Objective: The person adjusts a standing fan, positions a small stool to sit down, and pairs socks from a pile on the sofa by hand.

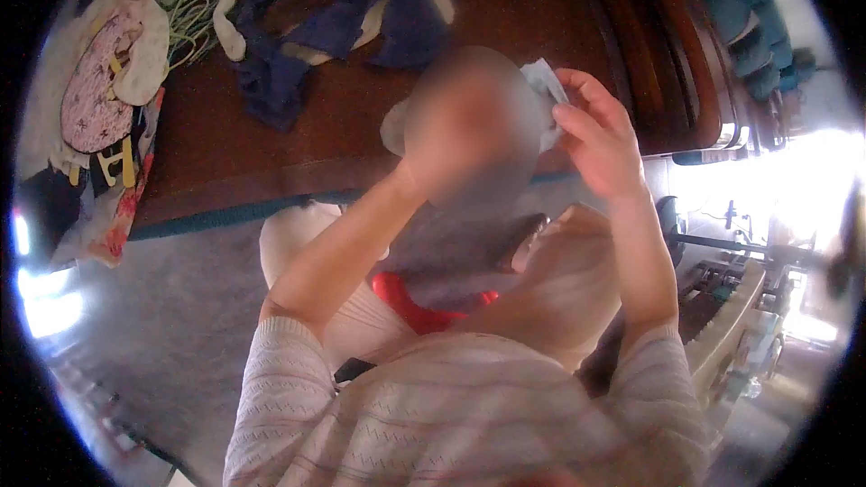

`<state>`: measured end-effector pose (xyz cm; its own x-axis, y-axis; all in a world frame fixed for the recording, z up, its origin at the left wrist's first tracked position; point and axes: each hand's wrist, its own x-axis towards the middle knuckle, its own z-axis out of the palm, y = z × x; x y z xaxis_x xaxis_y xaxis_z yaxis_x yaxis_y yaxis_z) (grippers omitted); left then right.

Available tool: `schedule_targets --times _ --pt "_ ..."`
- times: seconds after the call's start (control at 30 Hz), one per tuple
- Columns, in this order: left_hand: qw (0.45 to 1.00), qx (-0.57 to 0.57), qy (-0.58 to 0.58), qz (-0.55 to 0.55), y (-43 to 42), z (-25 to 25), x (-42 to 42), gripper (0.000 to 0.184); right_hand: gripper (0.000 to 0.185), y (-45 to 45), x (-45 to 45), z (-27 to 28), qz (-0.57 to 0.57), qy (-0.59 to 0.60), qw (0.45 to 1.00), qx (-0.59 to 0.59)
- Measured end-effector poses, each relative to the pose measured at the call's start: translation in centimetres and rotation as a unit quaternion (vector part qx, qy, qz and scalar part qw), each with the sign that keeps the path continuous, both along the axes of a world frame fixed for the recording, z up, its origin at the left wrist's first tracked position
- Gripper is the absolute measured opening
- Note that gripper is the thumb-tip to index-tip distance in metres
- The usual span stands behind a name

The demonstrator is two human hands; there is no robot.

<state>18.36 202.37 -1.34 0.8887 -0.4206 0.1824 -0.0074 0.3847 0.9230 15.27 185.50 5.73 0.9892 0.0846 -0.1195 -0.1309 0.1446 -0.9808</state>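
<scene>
A pale, light-blue piece of cloth [544,90] is held above the front edge of the brown table. My right hand [603,137] pinches its right side between thumb and fingers. My left hand [451,140] reaches up to the same place, but a round blur covers it, so its fingers and anything in them are hidden. Part of the pale material also shows at the left side of the blur. Dark blue fabric pieces with cream edges [338,32] lie on the table to the left of my hands.
On the brown table [207,162], at the far left, are a pink patterned piece [99,99], cream pieces, green strings [194,9] and a floral cloth. Teal cloth [753,27] hangs at upper right. Below are my legs, something red [415,307] and a rack at right.
</scene>
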Motion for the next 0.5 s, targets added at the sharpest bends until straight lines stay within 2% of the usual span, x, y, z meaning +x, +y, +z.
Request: schedule_targets --times 0.03,0.13,0.17,0.27,0.37,0.47,0.5 --pt "1.000 0.004 0.022 -0.004 0.1 0.4 -0.1 0.013 0.028 -0.1 0.1 -0.1 -0.011 -0.007 1.000 -0.019" --pt "0.988 -0.115 0.093 -0.046 1.0 -0.2 1.5 0.015 0.019 -0.9 0.2 0.3 -0.080 -0.006 0.997 0.024" --pt "0.983 -0.135 0.110 -0.055 1.3 -0.2 1.8 0.014 0.017 -1.5 0.1 0.0 -0.071 -0.013 0.997 0.037" --pt "0.993 -0.100 0.040 -0.056 0.7 0.7 1.0 0.012 0.016 -1.2 0.0 -0.2 -0.063 0.007 0.998 0.011" --pt "0.991 -0.032 0.103 -0.081 0.6 2.5 -0.1 0.011 0.013 -0.8 0.0 -0.2 -0.048 -0.020 0.998 -0.039" --pt "0.994 0.090 -0.063 0.009 0.2 0.8 0.2 0.015 0.011 -0.6 -0.1 0.4 -0.013 -0.072 0.974 -0.215" --pt "0.986 0.115 -0.110 0.050 0.2 0.7 0.2 0.017 0.010 -0.7 -0.1 0.4 -0.037 -0.141 0.950 -0.277"
